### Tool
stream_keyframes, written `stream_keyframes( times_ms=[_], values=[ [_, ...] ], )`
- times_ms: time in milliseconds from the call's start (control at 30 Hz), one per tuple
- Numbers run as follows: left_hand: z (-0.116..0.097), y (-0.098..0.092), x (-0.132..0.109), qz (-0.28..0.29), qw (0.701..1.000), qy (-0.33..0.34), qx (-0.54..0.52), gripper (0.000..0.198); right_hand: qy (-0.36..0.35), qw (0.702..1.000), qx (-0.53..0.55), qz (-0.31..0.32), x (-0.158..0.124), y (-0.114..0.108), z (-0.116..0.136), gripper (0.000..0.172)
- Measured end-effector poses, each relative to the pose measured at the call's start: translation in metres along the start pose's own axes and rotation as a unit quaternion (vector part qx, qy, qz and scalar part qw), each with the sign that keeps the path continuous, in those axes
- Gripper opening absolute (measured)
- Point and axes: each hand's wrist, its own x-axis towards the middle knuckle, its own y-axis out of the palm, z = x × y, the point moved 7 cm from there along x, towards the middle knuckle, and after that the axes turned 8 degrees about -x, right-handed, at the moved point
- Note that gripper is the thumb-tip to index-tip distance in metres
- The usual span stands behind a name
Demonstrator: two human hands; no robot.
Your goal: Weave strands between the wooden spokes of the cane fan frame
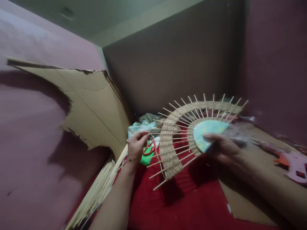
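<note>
A half-round woven fan (168,145) of thin sticks and twisted natural cord is held up in front of me. Two woven bands cross the sticks, whose bare tips stick out past the outer band. My right hand (224,148) grips the fan at its light-blue cloth centre (211,127), thumb on the front and fingers hidden behind. At the fan's left edge, my left hand (137,145) is closed in a pinch beside the stick tips. From its fingertips a thin cord (157,156) curves down to the lower end of the outer band.
Orange-handled scissors (149,148) and a bright green item (145,159) lie behind my left hand on red cloth (192,204). A bundle of sticks (96,188) lies left, beneath leaning torn cardboard (93,108). A pink glue gun (296,166) rests on a board (249,207) at right.
</note>
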Motion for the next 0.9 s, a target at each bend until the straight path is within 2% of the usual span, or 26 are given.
stream_keyframes(
  times_ms=[133,233,367,433,533,633,767,900],
  values=[
    [-0.003,-0.003,-0.004,-0.065,0.997,0.032,-0.026,0.017,0.016,1.000,0.022,-0.004,-0.001,0.000,-0.003,0.039],
    [-0.009,-0.005,-0.007,-0.075,0.995,0.058,-0.016,0.015,0.013,0.999,0.032,0.011,-0.001,0.001,-0.004,0.040],
    [-0.014,-0.008,-0.006,-0.056,0.997,0.061,0.000,0.013,0.013,0.999,0.032,0.019,0.000,0.000,-0.006,0.038],
    [-0.007,-0.008,-0.003,-0.038,0.999,0.003,-0.035,0.011,0.011,0.999,0.029,0.022,0.000,0.000,-0.006,0.036],
    [0.008,0.002,-0.003,0.021,0.988,-0.123,-0.091,0.013,0.004,0.999,0.025,0.020,0.000,0.000,-0.005,0.036],
    [0.014,0.015,-0.007,0.072,0.976,-0.183,-0.097,0.016,0.014,0.999,0.024,0.030,-0.001,0.002,-0.006,0.034],
    [0.013,0.027,-0.015,0.114,0.971,-0.188,-0.096,0.020,0.043,0.996,0.007,0.073,-0.002,0.005,-0.012,0.024],
    [0.009,0.020,-0.008,0.105,0.982,-0.141,-0.069,0.022,0.045,0.997,0.006,0.069,-0.003,0.004,-0.013,0.028]
  ],
)
